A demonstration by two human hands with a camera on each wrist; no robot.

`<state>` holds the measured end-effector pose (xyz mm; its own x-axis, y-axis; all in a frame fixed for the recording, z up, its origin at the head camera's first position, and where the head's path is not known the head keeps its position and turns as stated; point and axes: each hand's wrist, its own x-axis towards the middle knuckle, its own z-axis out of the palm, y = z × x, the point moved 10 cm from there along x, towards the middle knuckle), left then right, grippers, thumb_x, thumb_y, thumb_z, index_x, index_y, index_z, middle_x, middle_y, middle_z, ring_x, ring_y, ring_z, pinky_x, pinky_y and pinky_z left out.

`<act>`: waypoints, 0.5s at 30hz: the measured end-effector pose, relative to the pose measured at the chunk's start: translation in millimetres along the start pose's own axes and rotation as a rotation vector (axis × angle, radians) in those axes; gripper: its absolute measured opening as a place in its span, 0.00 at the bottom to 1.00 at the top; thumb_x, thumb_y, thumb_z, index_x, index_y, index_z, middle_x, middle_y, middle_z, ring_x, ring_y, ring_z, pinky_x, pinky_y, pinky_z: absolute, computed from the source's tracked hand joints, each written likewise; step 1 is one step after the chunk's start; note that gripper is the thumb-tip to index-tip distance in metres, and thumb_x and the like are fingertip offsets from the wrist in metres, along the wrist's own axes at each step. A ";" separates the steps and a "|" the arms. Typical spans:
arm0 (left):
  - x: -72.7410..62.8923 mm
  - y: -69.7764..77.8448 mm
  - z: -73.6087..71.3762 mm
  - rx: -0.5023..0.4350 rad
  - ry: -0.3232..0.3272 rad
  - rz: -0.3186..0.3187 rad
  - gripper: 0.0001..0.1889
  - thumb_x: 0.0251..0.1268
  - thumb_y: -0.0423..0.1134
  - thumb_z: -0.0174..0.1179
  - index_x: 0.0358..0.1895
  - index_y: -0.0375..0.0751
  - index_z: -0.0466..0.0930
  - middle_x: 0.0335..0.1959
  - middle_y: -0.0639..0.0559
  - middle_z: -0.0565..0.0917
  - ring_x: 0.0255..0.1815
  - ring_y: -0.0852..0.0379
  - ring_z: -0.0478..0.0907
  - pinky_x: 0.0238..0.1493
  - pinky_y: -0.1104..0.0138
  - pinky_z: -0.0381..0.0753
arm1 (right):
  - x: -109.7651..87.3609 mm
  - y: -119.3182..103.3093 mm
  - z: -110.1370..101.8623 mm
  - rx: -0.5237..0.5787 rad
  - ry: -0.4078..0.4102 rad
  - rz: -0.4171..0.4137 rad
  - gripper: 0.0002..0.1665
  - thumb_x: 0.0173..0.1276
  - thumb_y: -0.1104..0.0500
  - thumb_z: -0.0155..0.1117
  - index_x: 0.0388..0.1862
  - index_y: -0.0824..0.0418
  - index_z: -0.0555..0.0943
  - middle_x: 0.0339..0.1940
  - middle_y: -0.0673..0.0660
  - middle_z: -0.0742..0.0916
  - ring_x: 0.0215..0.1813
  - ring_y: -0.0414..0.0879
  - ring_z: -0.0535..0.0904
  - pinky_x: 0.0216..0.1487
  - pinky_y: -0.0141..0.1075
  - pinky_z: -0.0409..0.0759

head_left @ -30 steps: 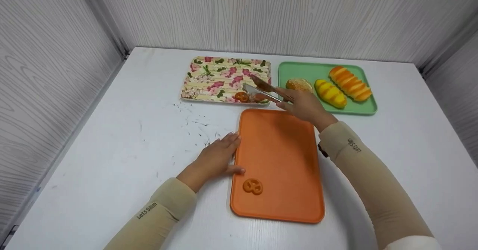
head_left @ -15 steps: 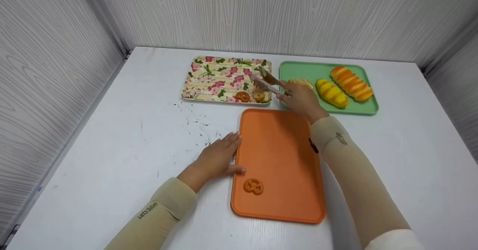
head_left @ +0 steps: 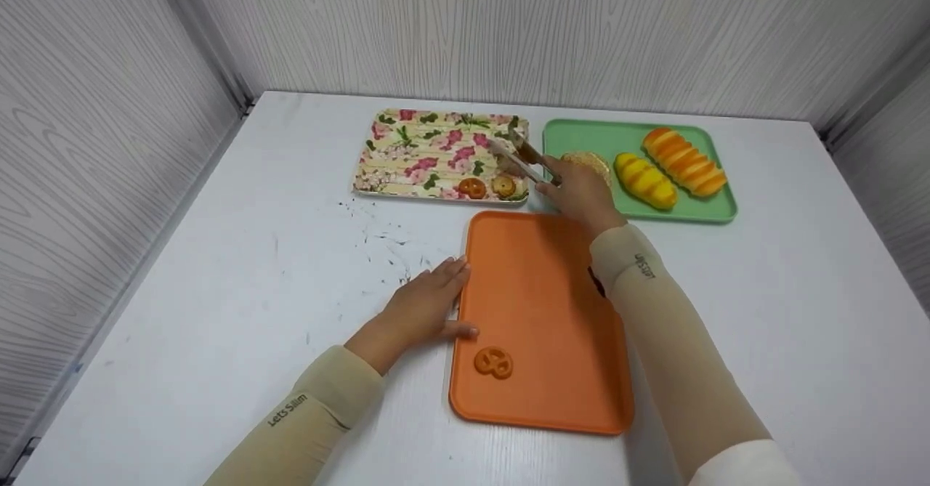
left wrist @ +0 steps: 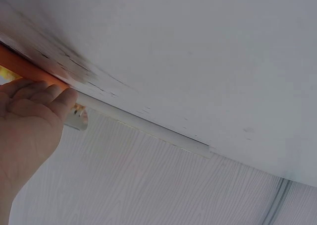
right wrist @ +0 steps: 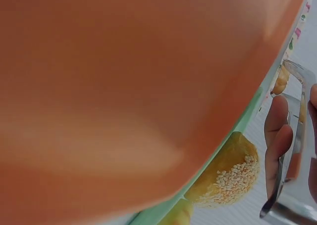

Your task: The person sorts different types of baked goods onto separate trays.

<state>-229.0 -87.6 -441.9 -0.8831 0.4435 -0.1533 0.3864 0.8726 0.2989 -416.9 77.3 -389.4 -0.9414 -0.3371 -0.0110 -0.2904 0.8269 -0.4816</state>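
Note:
My left hand [head_left: 423, 303] rests with extended fingers along the left edge of the orange tray [head_left: 541, 290], its thumb over the rim. My right hand [head_left: 581, 192] grips metal tongs [head_left: 529, 168], whose tips stand over the right part of the floral tray [head_left: 414, 152]. A pretzel [head_left: 472, 188] and a round cookie [head_left: 503, 186] lie in that tray's front right corner, just below the tongs. In the right wrist view a small golden-brown piece [right wrist: 281, 81] shows between the tong tips; I cannot tell whether they hold it. Another pretzel [head_left: 493, 362] lies on the orange tray.
The green tray [head_left: 581, 134] stands at the back right, bearing a sesame bun [head_left: 592, 161] partly behind my right hand, a yellow bread [head_left: 645, 181] and a striped orange loaf [head_left: 684, 163]. Wood-patterned panels [head_left: 465, 35] bound the white table [head_left: 240, 253].
My right hand and forearm have shifted left. The tong tips have moved back and right from the front corner of the floral tray, and the round cookie now shows. My left hand stays in place.

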 end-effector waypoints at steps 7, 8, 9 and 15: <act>0.1 0.4 -0.9 0.002 0.001 0.002 0.52 0.54 0.66 0.59 0.75 0.37 0.50 0.76 0.45 0.51 0.75 0.50 0.45 0.71 0.56 0.52 | -0.1 2.1 1.8 -0.005 0.001 0.001 0.36 0.70 0.48 0.59 0.74 0.54 0.62 0.53 0.62 0.82 0.49 0.54 0.77 0.49 0.51 0.74; 0.1 0.5 -0.8 0.002 -0.002 0.002 0.53 0.54 0.66 0.59 0.75 0.36 0.50 0.76 0.45 0.51 0.75 0.50 0.45 0.71 0.56 0.52 | -0.3 2.2 2.0 -0.004 0.002 0.001 0.36 0.70 0.48 0.59 0.74 0.54 0.62 0.52 0.62 0.82 0.49 0.55 0.78 0.49 0.51 0.74; 0.1 0.6 -0.6 0.003 -0.006 0.000 0.53 0.54 0.66 0.59 0.75 0.36 0.50 0.76 0.45 0.50 0.75 0.50 0.45 0.71 0.56 0.52 | -0.1 2.5 2.4 -0.004 0.004 0.000 0.36 0.70 0.48 0.59 0.74 0.54 0.62 0.52 0.62 0.82 0.50 0.55 0.78 0.50 0.51 0.74; 1.4 -1.5 2.2 0.013 -0.023 -0.014 0.53 0.54 0.67 0.58 0.75 0.37 0.49 0.76 0.46 0.49 0.76 0.51 0.44 0.71 0.56 0.51 | 0.9 3.7 4.0 -0.014 0.013 0.007 0.36 0.70 0.46 0.58 0.75 0.51 0.61 0.60 0.64 0.79 0.56 0.59 0.75 0.57 0.54 0.71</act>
<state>-230.2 -87.8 -444.7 -0.8821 0.4356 -0.1791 0.3775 0.8813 0.2842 -418.1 78.2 -394.7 -0.9456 -0.3254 -0.0031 -0.2860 0.8355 -0.4693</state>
